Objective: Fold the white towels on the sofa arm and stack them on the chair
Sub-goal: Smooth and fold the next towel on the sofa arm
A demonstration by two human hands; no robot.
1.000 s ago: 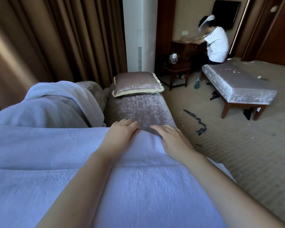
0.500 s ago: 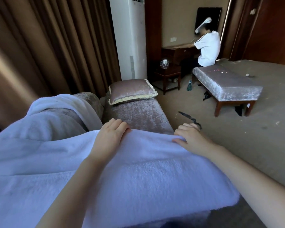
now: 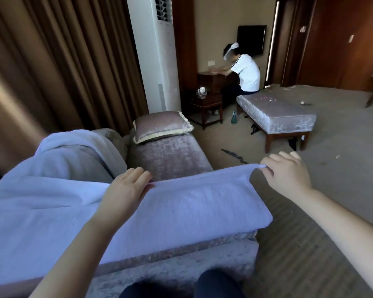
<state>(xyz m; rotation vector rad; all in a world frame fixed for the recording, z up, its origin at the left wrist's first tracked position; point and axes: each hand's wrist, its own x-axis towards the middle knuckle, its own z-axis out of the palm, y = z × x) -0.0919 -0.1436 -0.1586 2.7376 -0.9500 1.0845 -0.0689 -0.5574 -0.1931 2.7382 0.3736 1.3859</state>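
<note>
**A:** Where's the towel right now?

**B:** The white towel (image 3: pixel 181 207) lies spread across the sofa arm (image 3: pixel 181 248), right in front of the person folding. It covers nearly the whole top, and only a velvet strip of the arm shows below its near edge.

**A:** And the hands?

**B:** The left hand (image 3: pixel 125 190) is flat on the towel's far edge, fingers straight and close together, palm pressing the cloth. The right hand (image 3: pixel 286 175) is out past the end of the sofa, above the carpet (image 3: pixel 332 190). Its thumb and fingertips pinch the towel's far right corner. That corner is lifted and taut, so the far edge runs in one straight line between the two hands.

**A:** Anything else white over there?

**B:** Yes, a second towel (image 3: pixel 73 151) is draped over the rounded sofa back (image 3: pixel 110 138) on the left. Lower down it runs into the first one, and I cannot tell where one ends and the other begins. Beyond the hands is the mauve seat (image 3: pixel 170 155), with a fringed cushion (image 3: pixel 162 125) lying at its far end.

**A:** And the rest of the room?

**B:** There's a brown curtain (image 3: pixel 63 72) on the left and a tall white air conditioner (image 3: pixel 157 61) beside it. Further back, a person in a white shirt (image 3: pixel 246 74) sits on the end of a long velvet bench (image 3: pixel 278 119), bent over a dark wooden desk (image 3: pixel 215 79). Bits of litter dot the carpet near the bench.
</note>
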